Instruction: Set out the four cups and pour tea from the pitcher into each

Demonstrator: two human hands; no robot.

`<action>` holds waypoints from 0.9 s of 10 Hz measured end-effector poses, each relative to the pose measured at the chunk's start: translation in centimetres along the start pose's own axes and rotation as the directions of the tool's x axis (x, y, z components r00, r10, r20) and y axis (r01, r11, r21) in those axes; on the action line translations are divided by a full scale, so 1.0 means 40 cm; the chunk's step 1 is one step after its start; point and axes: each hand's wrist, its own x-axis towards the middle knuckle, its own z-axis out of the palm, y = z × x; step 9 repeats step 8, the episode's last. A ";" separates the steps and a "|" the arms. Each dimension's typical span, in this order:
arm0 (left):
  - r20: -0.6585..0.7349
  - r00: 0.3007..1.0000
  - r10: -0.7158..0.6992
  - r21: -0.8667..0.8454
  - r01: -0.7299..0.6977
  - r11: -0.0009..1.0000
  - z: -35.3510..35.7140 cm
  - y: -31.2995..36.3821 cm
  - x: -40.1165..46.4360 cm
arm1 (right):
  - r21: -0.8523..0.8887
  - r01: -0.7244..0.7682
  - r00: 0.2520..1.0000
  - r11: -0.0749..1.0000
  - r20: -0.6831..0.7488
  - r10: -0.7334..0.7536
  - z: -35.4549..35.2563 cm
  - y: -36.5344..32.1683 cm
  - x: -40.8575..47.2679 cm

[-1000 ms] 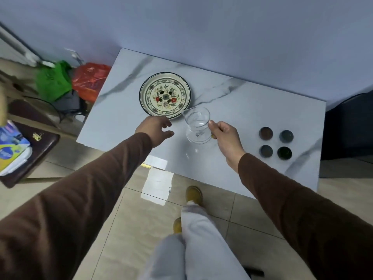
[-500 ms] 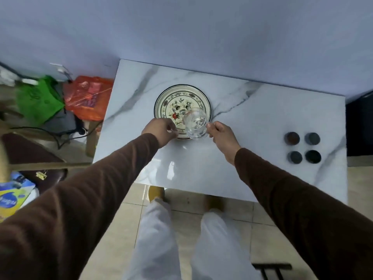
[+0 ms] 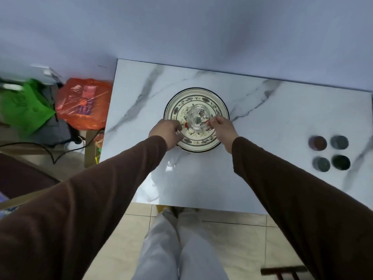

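A clear glass pitcher (image 3: 196,117) sits over the middle of a round patterned plate (image 3: 219,110) on the white marble-look table (image 3: 262,122). The right hand (image 3: 221,126) is at the pitcher's right side, its fingers closed on the handle there. The left hand (image 3: 166,131) is at the plate's left edge, just left of the pitcher, fingers curled loosely together; whether they touch the glass or the plate cannot be told. Both arms wear brown sleeves (image 3: 282,178). The four cups (image 3: 329,152), small and dark, stand in a two-by-two group near the table's right end, well apart from the pitcher and both hands. On the floor left of the table lie an orange bag (image 3: 84,104) and a green bag (image 3: 24,110).
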 end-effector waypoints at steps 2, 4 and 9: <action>0.000 1.000 -0.003 0.018 0.003 1.000 0.022 -0.021 0.046 | 0.024 -0.033 0.998 0.999 0.055 0.032 0.008 0.032 0.062; 0.008 1.000 -0.006 0.023 0.006 1.000 0.033 -0.015 0.057 | 0.015 -0.043 0.997 0.999 0.064 0.042 0.009 0.055 0.078; -0.005 1.000 0.011 0.035 -0.011 0.999 -0.007 0.047 -0.037 | -0.534 0.077 0.997 0.842 0.041 -0.065 -0.047 0.054 -0.027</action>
